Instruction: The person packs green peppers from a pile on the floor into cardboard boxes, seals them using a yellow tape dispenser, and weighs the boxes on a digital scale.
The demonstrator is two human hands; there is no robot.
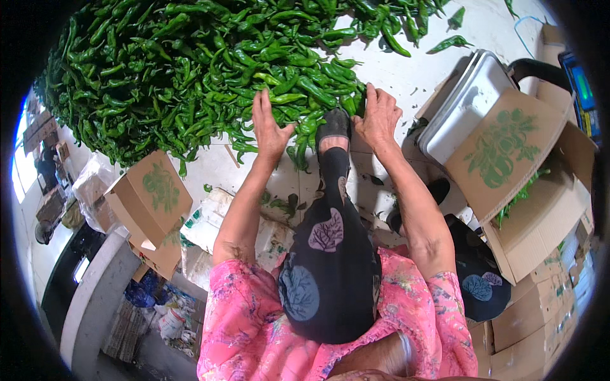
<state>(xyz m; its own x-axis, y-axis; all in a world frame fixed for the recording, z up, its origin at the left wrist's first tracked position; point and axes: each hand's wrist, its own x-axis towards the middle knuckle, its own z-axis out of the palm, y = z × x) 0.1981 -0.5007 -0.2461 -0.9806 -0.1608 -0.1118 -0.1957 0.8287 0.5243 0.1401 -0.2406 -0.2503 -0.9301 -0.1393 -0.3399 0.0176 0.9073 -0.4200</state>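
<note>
A big heap of long green chili peppers [184,70] covers the pale floor ahead and to the left. At the heap's near edge my left hand [269,130] stands with its fingers stretched out and the thumb apart, beside some peppers. My right hand [379,117] is at the heap's right end, fingers apart and slightly bent, nothing visible in its grasp. Several peppers [311,120] lie between the two hands. My foot in a dark shoe [334,125] reaches the peppers there, next to my right hand.
An open cardboard box [534,222] with green peppers inside stands on the right, near a white tray [470,101] and a device with a lit screen [578,82]. Another open carton [152,197] is at the left. Loose peppers [450,44] lie at the far right.
</note>
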